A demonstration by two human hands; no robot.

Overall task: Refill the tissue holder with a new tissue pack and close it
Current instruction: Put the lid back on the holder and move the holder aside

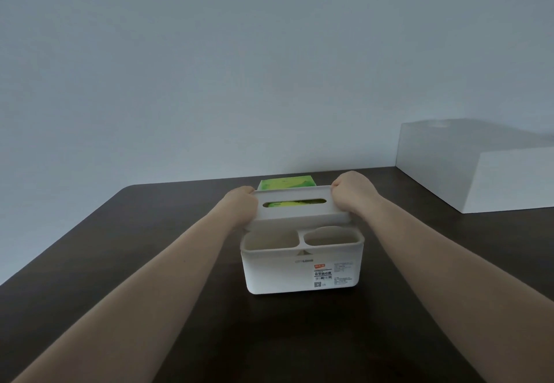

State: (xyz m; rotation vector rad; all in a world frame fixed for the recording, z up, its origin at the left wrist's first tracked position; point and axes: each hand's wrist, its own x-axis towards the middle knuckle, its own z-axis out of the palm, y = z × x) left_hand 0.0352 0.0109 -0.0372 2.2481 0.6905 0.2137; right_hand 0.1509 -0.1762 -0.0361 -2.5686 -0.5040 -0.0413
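A white plastic tissue holder (pixel 278 274) stands in the middle of the dark table, with two empty front compartments and a label on its front. Its white lid (pixel 299 210), which has a long slot, is tilted above the holder's rear part. My left hand (pixel 241 204) grips the lid's left end. My right hand (pixel 353 192) grips its right end. A green tissue pack (pixel 286 184) lies behind the holder, and green shows through the slot. The rear compartment of the holder is hidden by the lid.
The dark wooden table (pixel 120 262) runs back to a pale wall. A large white box (pixel 479 169) sits on the table at the back right. Both my forearms reach in from the bottom corners.
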